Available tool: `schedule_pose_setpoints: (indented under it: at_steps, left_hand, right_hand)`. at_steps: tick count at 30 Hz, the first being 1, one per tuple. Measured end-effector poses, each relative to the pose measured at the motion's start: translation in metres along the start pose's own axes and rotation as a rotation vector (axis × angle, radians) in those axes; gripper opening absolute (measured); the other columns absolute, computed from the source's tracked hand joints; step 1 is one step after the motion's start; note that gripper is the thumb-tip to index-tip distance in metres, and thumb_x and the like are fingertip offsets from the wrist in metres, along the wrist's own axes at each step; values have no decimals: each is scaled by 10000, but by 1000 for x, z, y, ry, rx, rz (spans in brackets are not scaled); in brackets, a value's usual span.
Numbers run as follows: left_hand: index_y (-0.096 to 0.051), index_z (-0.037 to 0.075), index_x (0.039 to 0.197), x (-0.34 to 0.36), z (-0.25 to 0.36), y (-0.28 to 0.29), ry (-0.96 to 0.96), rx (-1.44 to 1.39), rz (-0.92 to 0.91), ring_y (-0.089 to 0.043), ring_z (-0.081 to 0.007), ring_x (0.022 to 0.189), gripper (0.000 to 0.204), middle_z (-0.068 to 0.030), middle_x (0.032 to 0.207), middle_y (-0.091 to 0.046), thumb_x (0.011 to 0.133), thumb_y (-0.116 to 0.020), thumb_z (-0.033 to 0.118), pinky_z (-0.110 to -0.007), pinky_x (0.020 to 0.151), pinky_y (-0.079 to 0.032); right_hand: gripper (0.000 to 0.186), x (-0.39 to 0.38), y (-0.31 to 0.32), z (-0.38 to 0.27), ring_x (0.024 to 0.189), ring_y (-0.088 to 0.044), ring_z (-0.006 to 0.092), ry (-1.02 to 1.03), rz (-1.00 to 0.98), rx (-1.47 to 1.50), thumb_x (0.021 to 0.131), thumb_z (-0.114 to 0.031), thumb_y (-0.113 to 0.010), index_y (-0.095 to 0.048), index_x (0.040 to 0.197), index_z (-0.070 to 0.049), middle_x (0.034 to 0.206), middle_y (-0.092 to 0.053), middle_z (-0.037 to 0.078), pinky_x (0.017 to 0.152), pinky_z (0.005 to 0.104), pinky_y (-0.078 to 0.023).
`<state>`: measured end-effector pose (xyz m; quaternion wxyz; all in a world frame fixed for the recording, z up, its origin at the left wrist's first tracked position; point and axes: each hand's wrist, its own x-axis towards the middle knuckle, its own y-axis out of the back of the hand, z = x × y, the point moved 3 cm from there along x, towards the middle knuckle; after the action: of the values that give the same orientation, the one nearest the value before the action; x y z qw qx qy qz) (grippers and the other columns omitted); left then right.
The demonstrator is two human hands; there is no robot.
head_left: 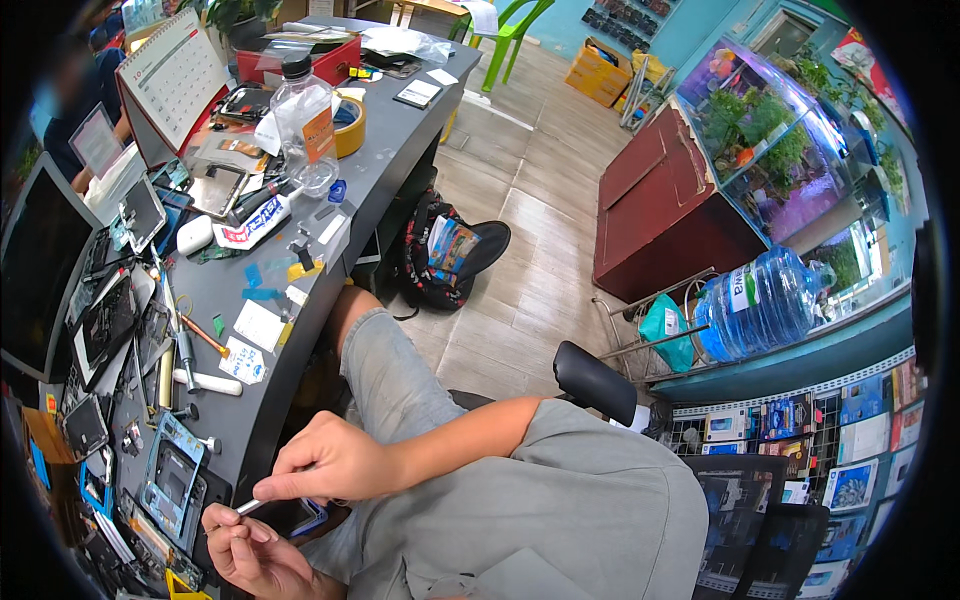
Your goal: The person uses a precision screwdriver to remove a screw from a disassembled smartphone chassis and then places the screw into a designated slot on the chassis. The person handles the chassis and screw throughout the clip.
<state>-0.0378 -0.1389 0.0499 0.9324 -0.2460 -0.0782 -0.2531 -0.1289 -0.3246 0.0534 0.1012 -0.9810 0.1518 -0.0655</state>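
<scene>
My right hand point(335, 458) pinches a slim silvery rod point(250, 507) between thumb and fingers. Its lower end meets the curled fingertips of my left hand point(252, 558), just off the desk's near edge. Whatever those left fingers pinch is too small to make out. A phone-like device with a blue edge point(308, 517) shows partly behind my hands, by my lap. On the desk beside them lies an opened phone body point(172, 480) with a light-blue frame. A white-handled tool point(208, 382) rests farther along, beside a thin screwdriver-like tool point(184, 350).
The grey desk point(300, 385) is crowded with phone parts, a monitor point(45, 270), a clear bottle point(305, 130), yellow tape point(349, 128) and a calendar point(175, 85). A backpack point(445, 250) sits on the floor. An aquarium point(765, 140) and water jug point(760, 305) stand right.
</scene>
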Motion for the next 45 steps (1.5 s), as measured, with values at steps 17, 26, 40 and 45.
schedule_pose_setpoints:
  at_steps: [17,26,40,45]
  left_hand:
    - [-786,-94,1086,-11,27,1,20,41,32,-759,-223,874,163,-249,1227,-706,984,-659,-110,-340,759,-652]
    - [-767,-102,1115,-1,16,9,66,8,37,-801,-237,969,149,-368,1436,-666,1019,-658,-67,-345,850,-677]
    - [-785,-90,1121,-1,15,29,59,277,289,-799,-182,832,131,-177,1035,-815,1037,-687,-66,-289,737,-650]
    - [-776,-101,1132,2,14,31,102,239,322,-804,-178,806,128,-153,952,-814,1044,-696,-56,-293,721,-660]
  right_hand:
    - [126,9,-11,9,707,-685,124,-61,-309,-188,1086,-104,-746,-793,1121,8,918,-777,81,629,284,-521]
    - [164,28,-10,11,801,-680,130,47,-340,-253,1111,-64,-695,-714,1249,21,1043,-750,103,723,267,-533]
    - [347,36,-16,23,716,-492,86,48,-385,-178,1159,-70,-561,-549,1488,39,1025,-651,109,628,236,-424]
    - [313,40,-26,18,729,-622,104,49,-419,-259,1134,-9,-624,-649,1439,51,1080,-752,111,661,255,-515]
